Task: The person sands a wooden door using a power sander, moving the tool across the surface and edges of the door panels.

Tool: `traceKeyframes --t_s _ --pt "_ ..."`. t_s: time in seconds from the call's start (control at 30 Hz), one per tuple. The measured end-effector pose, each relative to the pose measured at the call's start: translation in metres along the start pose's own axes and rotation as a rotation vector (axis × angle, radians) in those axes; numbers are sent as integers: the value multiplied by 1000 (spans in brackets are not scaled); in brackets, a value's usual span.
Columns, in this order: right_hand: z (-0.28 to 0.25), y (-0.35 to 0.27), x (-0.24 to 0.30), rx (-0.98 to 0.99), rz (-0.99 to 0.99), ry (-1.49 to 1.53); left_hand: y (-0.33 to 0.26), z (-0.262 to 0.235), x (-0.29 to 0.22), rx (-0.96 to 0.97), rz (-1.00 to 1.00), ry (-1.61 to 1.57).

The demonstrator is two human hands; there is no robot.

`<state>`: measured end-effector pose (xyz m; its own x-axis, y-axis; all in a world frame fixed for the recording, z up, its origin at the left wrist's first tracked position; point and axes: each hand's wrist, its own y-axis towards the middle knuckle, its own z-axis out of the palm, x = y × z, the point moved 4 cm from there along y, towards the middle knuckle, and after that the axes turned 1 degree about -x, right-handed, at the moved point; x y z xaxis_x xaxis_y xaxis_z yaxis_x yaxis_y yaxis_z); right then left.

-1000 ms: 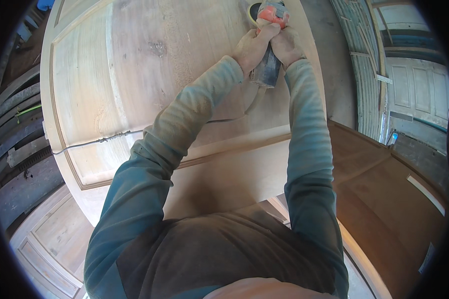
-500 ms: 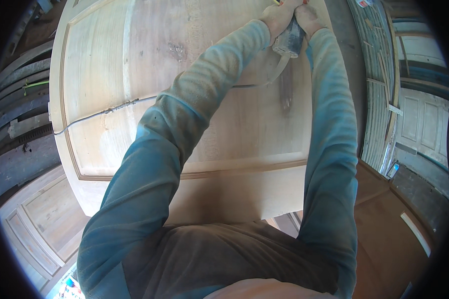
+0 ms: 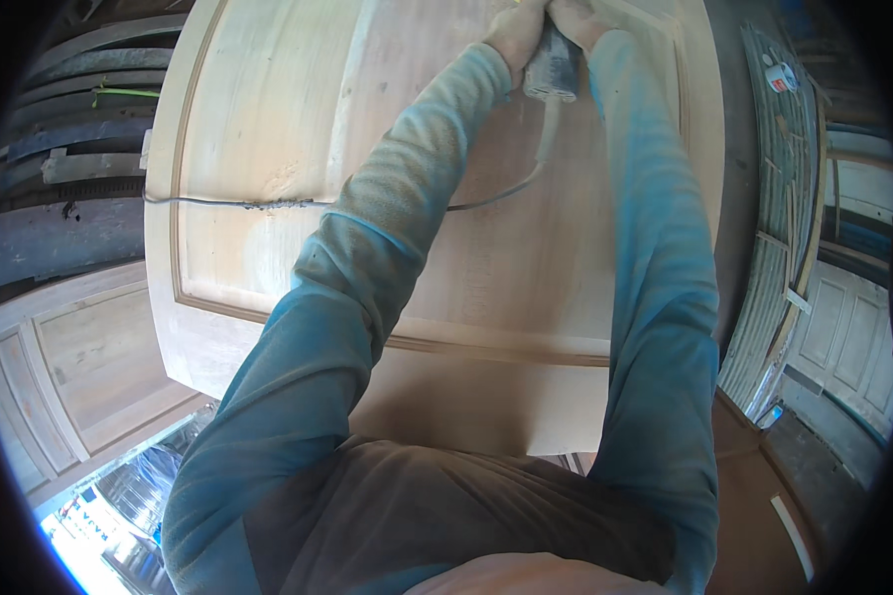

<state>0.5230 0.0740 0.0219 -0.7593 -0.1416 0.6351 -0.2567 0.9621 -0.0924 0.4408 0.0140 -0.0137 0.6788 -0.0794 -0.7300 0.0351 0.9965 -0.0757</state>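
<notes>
A corded power tool (image 3: pixel 552 71) with a dusty dark cylindrical body is over the far part of a pale wooden panel door (image 3: pixel 268 129). My left hand (image 3: pixel 515 36) and my right hand (image 3: pixel 578 22) close around it from either side, arms stretched forward. The picture's top edge cuts off the tool's front and some of my fingers. From its rear end a cord (image 3: pixel 506 192) curves back, passes beneath my left forearm and runs across the door to the left edge. Raised moulding frames the door's wide panel.
Stacked dark boards (image 3: pixel 79 139) fill the left side. Another panel door (image 3: pixel 99 367) lies lower left, beside a bright pile of wrapped items (image 3: pixel 139 486). Along the right are corrugated sheeting (image 3: pixel 779 159) with thin strips, a white cup (image 3: pixel 781 77) and a brown board (image 3: pixel 754 486).
The tool and both hands have shifted left over the door. My view has turned, so the door sits farther right in the picture. The cord's curve has changed.
</notes>
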Motion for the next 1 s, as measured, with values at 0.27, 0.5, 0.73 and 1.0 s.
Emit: traceKeyframes --t_s 0.27,0.5,0.73,1.0 --pt "118 33 71 152 -464 114 -77 -58 -77 -177 21 19" --pt "89 24 24 163 -69 263 -85 -32 -60 -241 -112 138" --pt "140 -99 140 528 -277 154 -192 -101 -78 -438 260 37" --pt "139 -147 118 710 -244 577 -305 -70 -92 -366 142 766"
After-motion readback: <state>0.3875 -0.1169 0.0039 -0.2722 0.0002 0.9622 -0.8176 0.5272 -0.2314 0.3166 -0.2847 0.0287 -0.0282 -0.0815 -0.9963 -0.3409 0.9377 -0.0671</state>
